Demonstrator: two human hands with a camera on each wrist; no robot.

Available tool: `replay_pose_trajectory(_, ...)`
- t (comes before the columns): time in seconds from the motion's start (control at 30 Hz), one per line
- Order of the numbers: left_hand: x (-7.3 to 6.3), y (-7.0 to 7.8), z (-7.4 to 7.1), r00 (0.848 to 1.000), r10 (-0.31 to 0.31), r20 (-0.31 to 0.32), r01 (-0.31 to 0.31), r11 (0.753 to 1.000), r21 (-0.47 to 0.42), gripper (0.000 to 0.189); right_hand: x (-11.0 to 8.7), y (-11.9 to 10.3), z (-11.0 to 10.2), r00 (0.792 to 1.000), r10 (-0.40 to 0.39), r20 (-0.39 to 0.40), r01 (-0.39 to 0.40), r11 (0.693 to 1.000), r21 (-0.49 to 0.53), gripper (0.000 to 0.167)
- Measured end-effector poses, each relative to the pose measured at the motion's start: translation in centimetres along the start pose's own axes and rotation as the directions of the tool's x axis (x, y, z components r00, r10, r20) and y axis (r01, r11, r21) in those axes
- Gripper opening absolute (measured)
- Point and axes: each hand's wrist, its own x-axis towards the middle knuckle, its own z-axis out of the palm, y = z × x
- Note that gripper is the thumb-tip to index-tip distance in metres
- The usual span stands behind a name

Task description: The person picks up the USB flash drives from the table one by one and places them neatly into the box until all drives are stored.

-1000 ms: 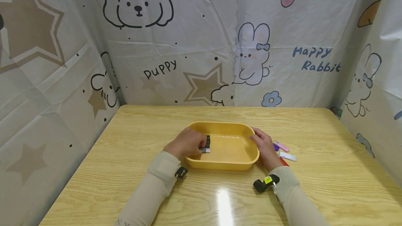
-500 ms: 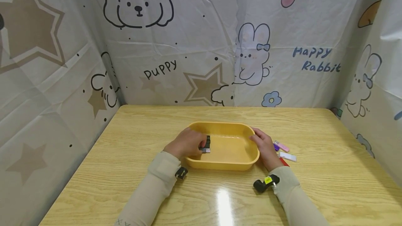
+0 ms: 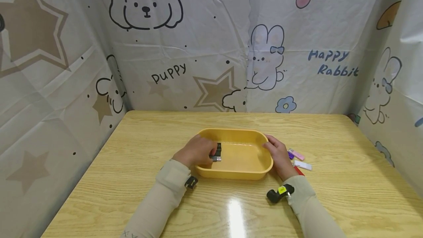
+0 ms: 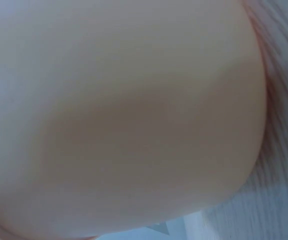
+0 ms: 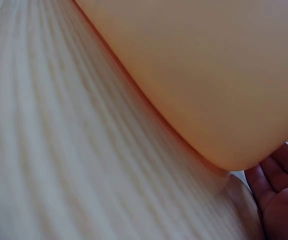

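A yellow plastic tray (image 3: 244,161) sits on the table in the head view. My left hand (image 3: 196,150) reaches over its left rim with bent fingers, down at a small group of USB flash drives. A grey USB flash drive (image 3: 216,158) shows its metal plug beside those fingers, which appear to hold it; the fingertips are hidden. Black flash drives (image 3: 218,150) lie just behind it. The right hand (image 3: 279,158) grips the right rim, thumb inside and fingers outside. The tray's outer wall (image 4: 134,125) fills the left wrist view, while right fingers (image 5: 279,172) touch it in the right wrist view.
Right of the tray, beside the right wrist, lie a pink flash drive (image 3: 297,154), a purple one (image 3: 290,155), a white one (image 3: 302,165) and a red object (image 3: 299,170). A printed curtain (image 3: 211,47) encloses the wooden table (image 3: 148,131) at the back and sides.
Both hands and the tray keep their places. The black flash drives by the left fingers shift very slightly at most.
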Motion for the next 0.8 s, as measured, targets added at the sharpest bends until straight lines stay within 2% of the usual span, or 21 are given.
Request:
replay_pose_trajectory(0.67,-0.19,0.00,-0.24,1.000,0.005,0.002,-0.005,1.000,-0.026,0.020,-0.03,-0.03,-0.07,1.000,0.011,0.012,-0.011,1.000,-0.009,0.044)
replay_pose_trajectory(0.8,-0.21,-0.12,-0.27,1.000,0.008,0.010,-0.007,0.998,-0.062,0.018,0.00,-0.02,-0.07,1.000,0.014,0.011,-0.013,1.000,-0.006,0.044)
